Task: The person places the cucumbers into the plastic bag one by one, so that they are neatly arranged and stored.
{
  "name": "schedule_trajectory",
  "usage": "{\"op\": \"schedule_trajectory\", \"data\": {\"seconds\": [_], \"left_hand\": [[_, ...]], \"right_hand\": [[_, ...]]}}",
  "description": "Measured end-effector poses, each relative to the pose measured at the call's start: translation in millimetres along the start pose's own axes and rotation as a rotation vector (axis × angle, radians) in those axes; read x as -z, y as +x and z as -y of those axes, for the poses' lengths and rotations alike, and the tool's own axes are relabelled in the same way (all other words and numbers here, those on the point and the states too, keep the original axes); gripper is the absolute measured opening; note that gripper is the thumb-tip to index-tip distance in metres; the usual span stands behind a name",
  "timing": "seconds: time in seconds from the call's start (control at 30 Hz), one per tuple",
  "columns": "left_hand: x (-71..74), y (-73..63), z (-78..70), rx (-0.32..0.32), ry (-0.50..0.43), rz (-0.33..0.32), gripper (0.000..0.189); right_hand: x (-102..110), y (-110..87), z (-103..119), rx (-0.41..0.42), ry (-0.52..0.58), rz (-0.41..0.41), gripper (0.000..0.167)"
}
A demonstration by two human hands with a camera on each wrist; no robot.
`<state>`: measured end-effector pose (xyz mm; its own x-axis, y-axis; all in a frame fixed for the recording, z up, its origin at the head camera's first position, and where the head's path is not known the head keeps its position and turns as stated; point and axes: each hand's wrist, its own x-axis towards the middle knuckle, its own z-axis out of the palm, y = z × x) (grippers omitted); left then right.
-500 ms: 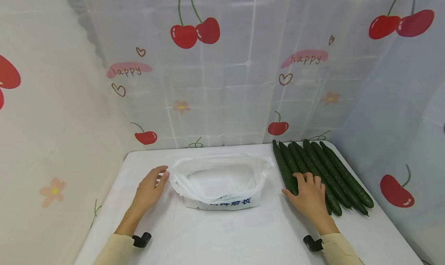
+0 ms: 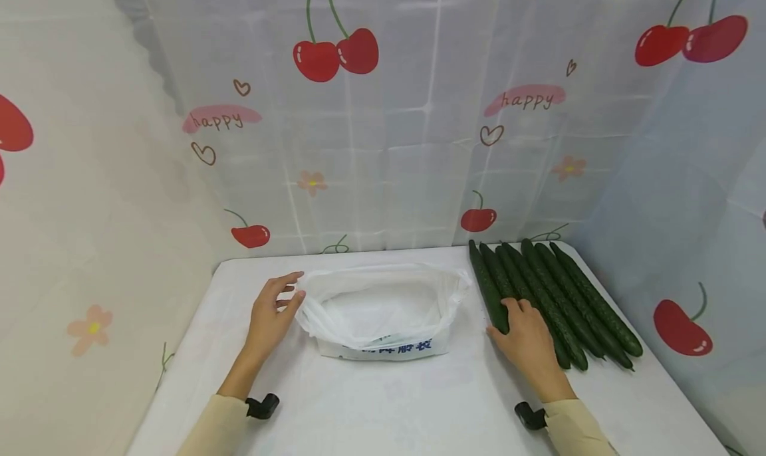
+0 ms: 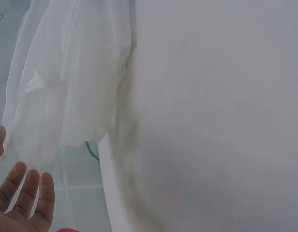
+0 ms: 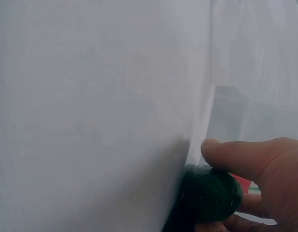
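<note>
We see the left hand (image 2: 272, 316) in closer to the white plastic bag (image 2: 359, 343) than it was half a second ago: then there was a small gap, now its fingertips are right at the bag's left rim. The fingers are loosely spread with the thumb apart, and we cannot tell whether they touch the plastic. The right hand (image 2: 526, 340) has shifted only slightly, and from the right wrist view we see it gripping the near end of the leftmost cucumber (image 2: 489, 286), thumb on one side and fingers on the other. That cucumber lies on the white table (image 2: 383, 409), just right of the bag, beside the row of other cucumbers (image 2: 562, 296). The bag sits with its mouth open upward, blue lettering on its front, and looks unchanged. As we judge it, the change means both sides of the work are now attended to: the left hand is within reach of the rim, the right hand has its hold, and the two hands stay well apart, with the bag between them
</note>
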<state>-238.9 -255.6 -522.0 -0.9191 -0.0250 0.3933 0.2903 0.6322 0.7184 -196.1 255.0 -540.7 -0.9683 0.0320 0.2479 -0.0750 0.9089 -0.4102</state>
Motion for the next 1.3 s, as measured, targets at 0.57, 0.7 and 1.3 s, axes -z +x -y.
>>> {"op": "schedule_trajectory", "data": {"seconds": [0.57, 0.7, 1.3], "left_hand": [[-13.5, 3.8, -2.3, -0.007, 0.076, -0.043, 0.031], [-15.1, 4.5, -3.5, -0.04, 0.019, -0.11, 0.024], [-18.3, 4.5, -3.9, -0.08, -0.077, -0.14, 0.009]], "right_hand": [[-0.4, -0.7, -5.6, -0.018, 0.027, -0.053, 0.058], [0.7, -1.5, -7.3, -0.039, 0.087, -0.066, 0.055], [1.7, -1.8, -16.9, -0.087, 0.286, -0.266, 0.046]]}}
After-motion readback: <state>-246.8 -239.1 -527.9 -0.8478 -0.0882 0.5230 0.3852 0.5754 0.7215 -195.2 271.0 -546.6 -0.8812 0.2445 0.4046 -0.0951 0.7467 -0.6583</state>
